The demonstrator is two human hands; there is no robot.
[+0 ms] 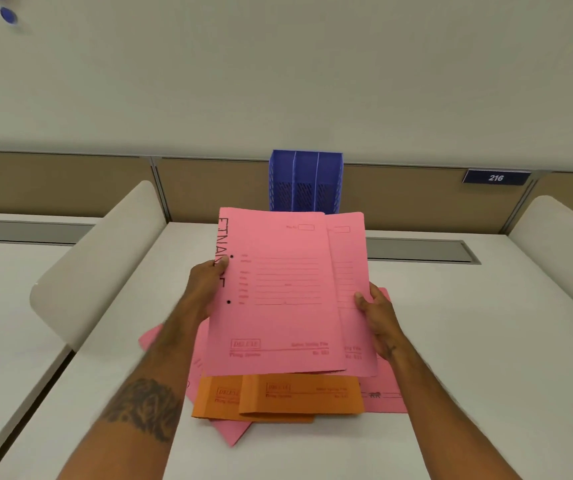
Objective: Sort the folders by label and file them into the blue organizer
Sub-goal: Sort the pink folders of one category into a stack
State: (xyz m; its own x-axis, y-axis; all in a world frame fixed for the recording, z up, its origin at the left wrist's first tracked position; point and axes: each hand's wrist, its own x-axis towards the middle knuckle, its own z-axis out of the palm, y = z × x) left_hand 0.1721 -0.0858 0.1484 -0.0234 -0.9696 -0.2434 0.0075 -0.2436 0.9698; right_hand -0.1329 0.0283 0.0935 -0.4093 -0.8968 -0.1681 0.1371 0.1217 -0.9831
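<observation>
Above the white desk (pixel 451 341), two pink folders raised and fanned, front one (pixel 274 292) overlapping rear one (pixel 351 271). Front cover printed with ruled lines, a small box near the top right, a boxed stamp low down, two punched holes along the left edge, large black handwritten letters running up that same edge, partly hidden by a thumb. Left hand (pixel 207 285) closed on the front folder's left edge, thumb on the cover, fingers behind. Right hand (pixel 377 315) clamped on the rear folder's right edge, thumb on top. Underneath, flat on the desk, a loose pile: two orange folders (pixel 278 398) overlapping, more pink folders (pixel 387 393) splayed beneath and beside them. Farther back, against the tan partition (pixel 209 188), blue organizer (pixel 306 181) standing upright, three slots with mesh walls, slots apparently holding nothing. Right along the partition, a dark plate reading 216 (pixel 495 177).
</observation>
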